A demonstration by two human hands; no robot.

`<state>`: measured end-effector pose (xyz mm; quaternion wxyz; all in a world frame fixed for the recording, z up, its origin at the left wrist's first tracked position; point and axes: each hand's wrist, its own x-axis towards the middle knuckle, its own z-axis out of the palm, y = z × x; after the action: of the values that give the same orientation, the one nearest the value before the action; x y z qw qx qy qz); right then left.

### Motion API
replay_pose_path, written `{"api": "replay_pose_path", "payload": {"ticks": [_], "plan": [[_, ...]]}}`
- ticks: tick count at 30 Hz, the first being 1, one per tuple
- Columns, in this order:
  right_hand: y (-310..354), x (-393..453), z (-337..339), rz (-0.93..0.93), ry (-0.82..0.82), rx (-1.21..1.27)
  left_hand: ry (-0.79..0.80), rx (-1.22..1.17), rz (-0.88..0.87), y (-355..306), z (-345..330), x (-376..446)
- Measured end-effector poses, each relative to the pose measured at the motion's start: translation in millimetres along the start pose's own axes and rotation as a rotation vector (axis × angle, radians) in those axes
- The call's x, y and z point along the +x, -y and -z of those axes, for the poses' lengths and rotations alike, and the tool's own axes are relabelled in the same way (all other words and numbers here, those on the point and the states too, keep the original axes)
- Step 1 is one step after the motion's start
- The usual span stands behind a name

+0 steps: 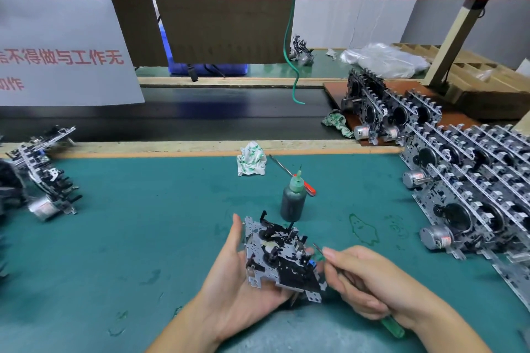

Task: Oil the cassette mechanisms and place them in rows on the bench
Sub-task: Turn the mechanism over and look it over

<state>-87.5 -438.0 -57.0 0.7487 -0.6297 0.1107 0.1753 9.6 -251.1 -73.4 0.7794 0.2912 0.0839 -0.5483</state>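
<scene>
My left hand [229, 281] cradles a metal cassette mechanism [281, 258] with black parts, tilted up off the green bench mat [143, 223]. My right hand [370, 284] grips a thin tool with a green handle [394, 328]; its metal tip [317, 246] sits at the mechanism's right edge. A dark oil bottle [293, 200] with a green nozzle stands upright just behind the mechanism. Rows of mechanisms [470, 189] with round motors lie along the bench's right side. A small pile of mechanisms [43, 178] lies at the left edge.
A red-handled screwdriver [292, 175] lies behind the bottle, beside a crumpled white-green rag [251, 159]. Another rag [337, 123] and more mechanisms on a brown board [372, 112] sit near the dark conveyor belt [200, 114]. A green wire [292, 37] hangs from above. Oil smears mark the mat.
</scene>
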Motion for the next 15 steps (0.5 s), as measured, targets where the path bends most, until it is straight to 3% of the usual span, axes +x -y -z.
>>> {"api": "replay_pose_path", "payload": {"ticks": [3, 5, 7, 10, 11, 15], "plan": [[1, 0, -1, 0.028, -0.037, -0.008, 0.033, 0.026, 0.017, -1, 2, 0], [2, 0, -1, 0.107, -0.161, -0.11, 0.054, 0.082, 0.027, -3, 3, -1], [0, 0, 2, 0.227, -0.412, -0.427, 0.081, 0.168, 0.036, -4, 4, -2], [-4, -3, 12, 0.325, -0.775, -1.205, 0.109, 0.304, 0.085, -5, 7, -3], [-4, -5, 12, 0.39, -0.776, -1.344, 0.098, 0.339, 0.101, -6, 7, -4], [-16, -13, 9, 0.568, -0.444, -1.537, 0.045, 0.597, 0.158, -12, -1, -6]]}}
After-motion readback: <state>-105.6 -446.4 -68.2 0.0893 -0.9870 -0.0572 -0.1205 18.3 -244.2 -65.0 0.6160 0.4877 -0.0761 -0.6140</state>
